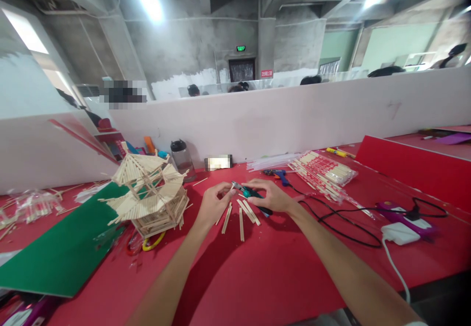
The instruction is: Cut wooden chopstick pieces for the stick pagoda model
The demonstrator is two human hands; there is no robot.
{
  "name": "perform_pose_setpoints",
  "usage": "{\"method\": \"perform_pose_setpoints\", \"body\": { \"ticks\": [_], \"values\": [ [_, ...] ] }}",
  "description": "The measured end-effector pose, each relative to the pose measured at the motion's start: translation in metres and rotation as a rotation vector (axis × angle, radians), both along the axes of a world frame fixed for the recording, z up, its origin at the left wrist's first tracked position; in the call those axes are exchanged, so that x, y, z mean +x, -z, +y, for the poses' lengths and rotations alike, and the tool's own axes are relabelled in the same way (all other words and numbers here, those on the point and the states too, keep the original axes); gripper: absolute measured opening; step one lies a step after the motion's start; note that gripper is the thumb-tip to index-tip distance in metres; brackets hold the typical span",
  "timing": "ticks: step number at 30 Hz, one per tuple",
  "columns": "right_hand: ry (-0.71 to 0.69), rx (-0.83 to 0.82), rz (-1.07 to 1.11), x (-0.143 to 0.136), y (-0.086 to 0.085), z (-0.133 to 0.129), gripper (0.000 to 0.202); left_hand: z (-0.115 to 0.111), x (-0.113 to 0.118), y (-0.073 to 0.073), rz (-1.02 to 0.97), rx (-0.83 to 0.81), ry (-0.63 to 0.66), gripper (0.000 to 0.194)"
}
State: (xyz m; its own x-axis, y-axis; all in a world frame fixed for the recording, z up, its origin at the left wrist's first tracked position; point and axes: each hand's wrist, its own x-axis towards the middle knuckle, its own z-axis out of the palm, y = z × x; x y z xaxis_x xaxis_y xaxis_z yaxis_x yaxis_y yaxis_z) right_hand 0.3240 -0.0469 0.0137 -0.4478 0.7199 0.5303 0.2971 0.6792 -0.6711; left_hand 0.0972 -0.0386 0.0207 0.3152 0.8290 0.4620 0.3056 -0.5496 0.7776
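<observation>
My right hand (273, 196) is closed around a pair of cutting pliers (247, 193) with teal and black handles. The metal jaws point left, toward my left hand (217, 201). That hand is closed, its thumb and fingertips pinching a thin wooden stick (232, 187) at the jaws; most of the stick is hidden. Below both hands, several short wooden sticks (241, 224) lie fanned out on the red table (250, 272). Left of my left hand stands a pavilion model (154, 193) built of the same pale sticks, with tiered roofs.
A green board (59, 247) lies at left, with a dark-lidded bottle (181, 156) behind the model. Toward the back right are a blue glue gun (277, 175) and packaged chopsticks (324, 169). Black cable loops and a white plug (400, 232) lie at right. A white partition (279, 120) borders the table.
</observation>
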Motion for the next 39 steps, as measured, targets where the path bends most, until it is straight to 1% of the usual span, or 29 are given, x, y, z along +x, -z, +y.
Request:
{"method": "perform_pose_setpoints", "body": {
  "ticks": [8, 15, 19, 27, 32, 39],
  "values": [
    [0.01, -0.012, 0.001, -0.0012, 0.0037, 0.0024, 0.047, 0.0008, 0.0003, 0.0001, -0.019, 0.007, 0.007, 0.022],
    [0.012, -0.011, 0.012, -0.0016, 0.0061, 0.0036, 0.045, 0.0006, 0.0004, -0.001, -0.029, -0.008, 0.004, 0.023],
    [0.005, -0.017, 0.029, -0.0024, 0.0053, 0.003, 0.045, -0.0007, 0.0007, -0.0029, -0.036, -0.014, 0.006, 0.023],
    [0.008, -0.018, 0.038, -0.0019, 0.0025, 0.0008, 0.045, 0.0008, 0.0011, -0.0003, -0.048, -0.038, 0.029, 0.024],
    [0.015, 0.004, 0.032, -0.0017, 0.0011, 0.0004, 0.045, 0.0, 0.0012, -0.0018, -0.056, -0.028, 0.04, 0.023],
    [0.04, 0.031, 0.021, -0.0002, 0.0008, 0.0018, 0.04, -0.0008, 0.0001, -0.0015, -0.02, -0.044, -0.002, 0.024]
  ]
}}
